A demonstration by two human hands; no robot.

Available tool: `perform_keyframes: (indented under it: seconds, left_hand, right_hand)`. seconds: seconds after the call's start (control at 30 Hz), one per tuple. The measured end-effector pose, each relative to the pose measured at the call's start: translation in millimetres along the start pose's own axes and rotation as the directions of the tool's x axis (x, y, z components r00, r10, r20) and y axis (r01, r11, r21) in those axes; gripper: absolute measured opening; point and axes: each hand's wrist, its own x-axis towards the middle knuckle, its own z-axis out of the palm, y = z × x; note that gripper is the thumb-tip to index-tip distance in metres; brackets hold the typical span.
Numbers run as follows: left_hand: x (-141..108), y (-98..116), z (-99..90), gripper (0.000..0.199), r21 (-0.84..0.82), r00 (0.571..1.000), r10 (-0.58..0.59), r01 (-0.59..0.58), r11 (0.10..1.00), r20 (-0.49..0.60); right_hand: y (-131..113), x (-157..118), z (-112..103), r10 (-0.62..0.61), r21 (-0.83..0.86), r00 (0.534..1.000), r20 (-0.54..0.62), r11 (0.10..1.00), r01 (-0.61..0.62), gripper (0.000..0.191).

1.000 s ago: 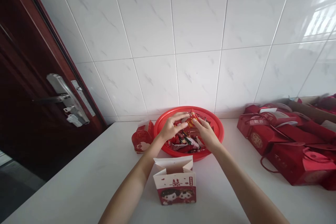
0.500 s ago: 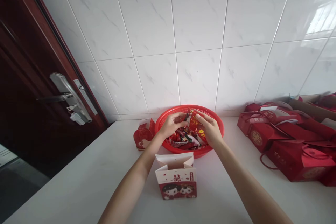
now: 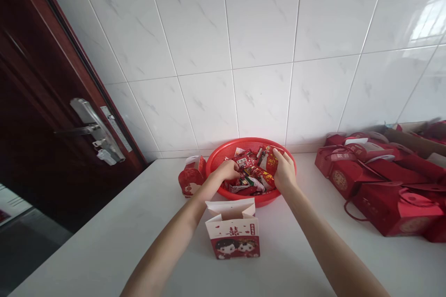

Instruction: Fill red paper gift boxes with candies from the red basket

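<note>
A round red plastic basket (image 3: 218, 155) holds many wrapped candies (image 3: 249, 160), mostly red, with some pink and green ones. My right hand (image 3: 285, 171), at the basket's right side, grips a red packet (image 3: 269, 160) with gold print between thumb and fingers. Down among the candies on the left side is my left hand (image 3: 229, 170), its fingers curled in; whatever they pinch is hidden. In front of the basket stands a white and red paper gift box (image 3: 235, 241), upright with its top open and two cartoon faces on its front.
A small red box (image 3: 191, 178) stands left of the basket. Several red gift boxes with handles (image 3: 386, 206) crowd the right of the white table (image 3: 153, 222). A tiled wall (image 3: 205, 102) rises behind, and a dark door (image 3: 45, 116) with a metal handle is at the left.
My hands have moved apart. The left one has gone down and left into the candies, while the right one keeps the red packet at the basket's right side.
</note>
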Motion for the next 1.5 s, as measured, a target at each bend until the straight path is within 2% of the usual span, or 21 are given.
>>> perform_keyframes:
  seconds: [0.13,0.3,0.4,0.53,0.6,0.77,1.0,1.27,1.5]
  left_hand:
    - [0.8,5.1,1.6,0.058,0.099,0.989,0.067,-0.081,0.992,0.134]
    - [6.0,8.7,-0.2,0.072,0.172,0.971,0.095,-0.135,0.976,0.221]
    - [8.1,8.8,0.2,0.063,0.181,0.967,0.104,-0.148,0.972,0.232]
    - [8.0,8.3,0.2,0.022,0.133,0.967,0.099,-0.133,0.982,0.233]
    - [7.6,8.4,-2.0,0.013,0.063,0.969,0.108,-0.125,0.99,0.221]
    - [9.5,8.4,-11.5,0.017,-0.185,0.98,0.117,-0.086,0.979,0.163]
    - [13.0,10.6,-17.4,0.026,-0.466,0.995,0.092,-0.069,0.882,0.026]
    - [8.3,12.1,-15.4,0.027,-0.576,0.997,0.067,-0.039,0.816,0.028]
    - [2.9,15.2,-17.6,0.032,-0.63,0.994,0.11,-0.094,0.771,-0.014]
  right_hand:
    - [-0.7,-2.0,2.0,0.03,0.009,0.999,-0.015,1.0,-0.03,0.019]
    - [-4.8,-4.8,4.2,0.068,0.017,0.997,-0.036,0.998,-0.067,0.017]
    - [-6.2,-5.3,5.4,0.068,0.023,0.997,-0.047,0.998,-0.067,0.017]
    - [-6.0,-4.3,6.0,0.068,0.028,0.995,-0.072,0.997,-0.066,0.017]
    - [-6.3,-4.4,6.1,0.067,0.032,0.995,-0.078,0.997,-0.065,0.018]
    - [-9.3,-7.0,7.0,0.083,0.028,0.994,-0.076,0.996,-0.081,0.019]
    - [-9.9,-6.4,7.3,0.085,0.01,0.993,-0.086,0.996,-0.085,0.014]
    - [-9.9,-6.3,8.3,0.086,-0.012,0.993,-0.086,0.996,-0.087,0.013]
    - [-9.0,-6.7,6.3,0.088,-0.035,0.993,-0.079,0.995,-0.091,0.011]
